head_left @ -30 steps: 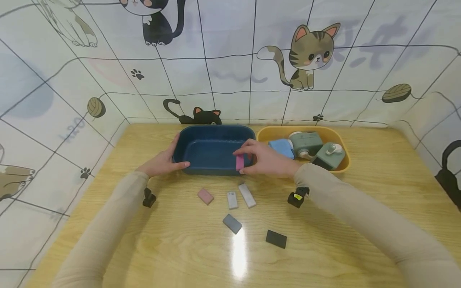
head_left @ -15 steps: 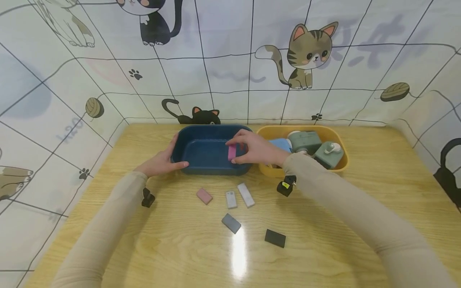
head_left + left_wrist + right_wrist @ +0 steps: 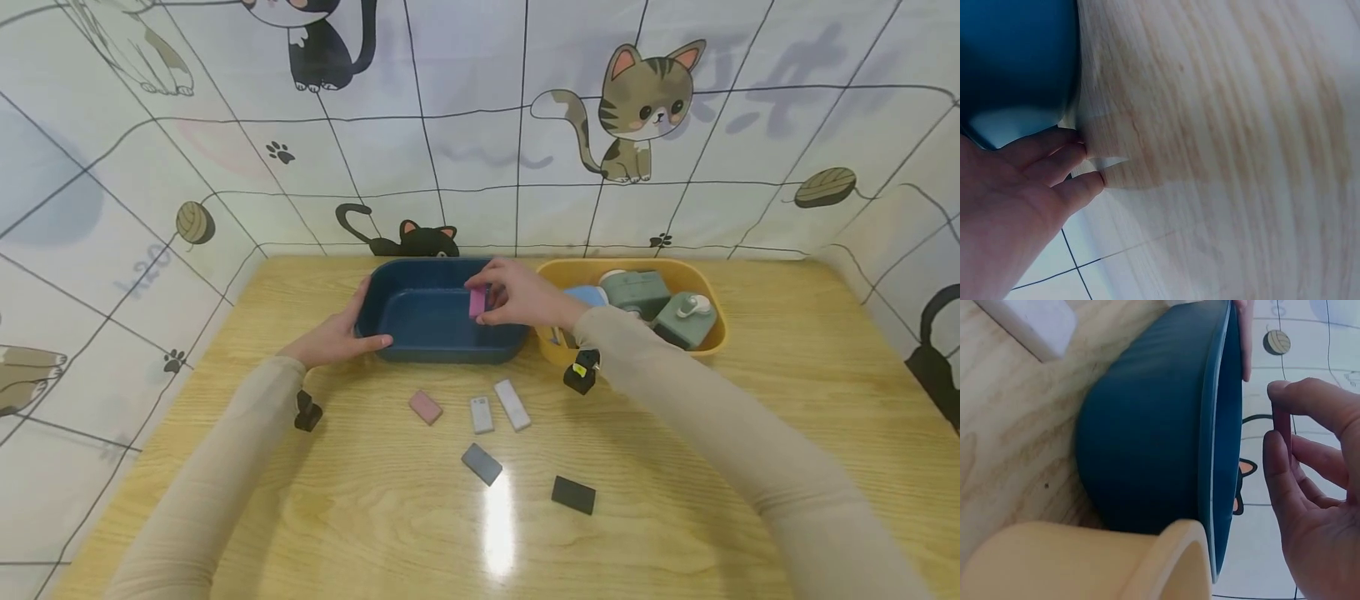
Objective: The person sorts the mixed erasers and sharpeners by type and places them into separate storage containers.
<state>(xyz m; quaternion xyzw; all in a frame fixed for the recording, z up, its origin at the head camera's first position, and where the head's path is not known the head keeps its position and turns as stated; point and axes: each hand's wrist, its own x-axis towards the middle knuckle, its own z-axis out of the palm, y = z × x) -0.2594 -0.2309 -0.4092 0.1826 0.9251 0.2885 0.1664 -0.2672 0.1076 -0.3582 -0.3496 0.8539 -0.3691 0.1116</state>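
Note:
My right hand (image 3: 525,293) pinches a small bright pink block (image 3: 477,302) between thumb and fingers, over the right part of a dark blue bin (image 3: 453,353). In the right wrist view, the block (image 3: 1282,424) stands upright between the fingertips, above the rim of the bin (image 3: 1141,425). My left hand (image 3: 337,335) rests against the left end of the bin. Its thumb lies along the near side, while straight fingers touch the outer wall, as the left wrist view shows. The part of the bin's floor that I see holds nothing.
A yellow bin (image 3: 716,340) with green bottles and a blue item adjoins the blue bin's right side. In front lie a dusty pink block (image 3: 426,407), two pale blocks (image 3: 482,415), a grey block (image 3: 482,464) and a black block (image 3: 573,495). A cat-print sheet (image 3: 480,150) stands behind.
My right hand has carried the pink block left and farther back, from the bin's near right edge to above its inside. My left hand stays against the bin.

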